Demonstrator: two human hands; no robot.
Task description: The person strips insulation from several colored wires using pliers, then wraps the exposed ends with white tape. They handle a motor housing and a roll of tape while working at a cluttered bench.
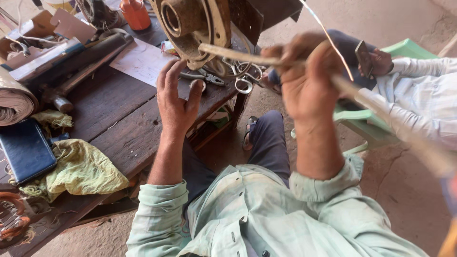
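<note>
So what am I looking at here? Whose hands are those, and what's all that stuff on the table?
The camera sits on a person's head and looks down, so you see that person's own two arms in pale green sleeves. The right hand grips a long flat stick and a thin wire. The left hand is open, fingers spread, holding nothing, just below a rusty round motor housing. On the dark wooden table lie a yellow rag, a dark blue wallet-like case, a sheet of paper, a hammer and an orange bottle. At the right, another person in a striped shirt sits on a green plastic chair; that hand holds something small and dark.
</note>
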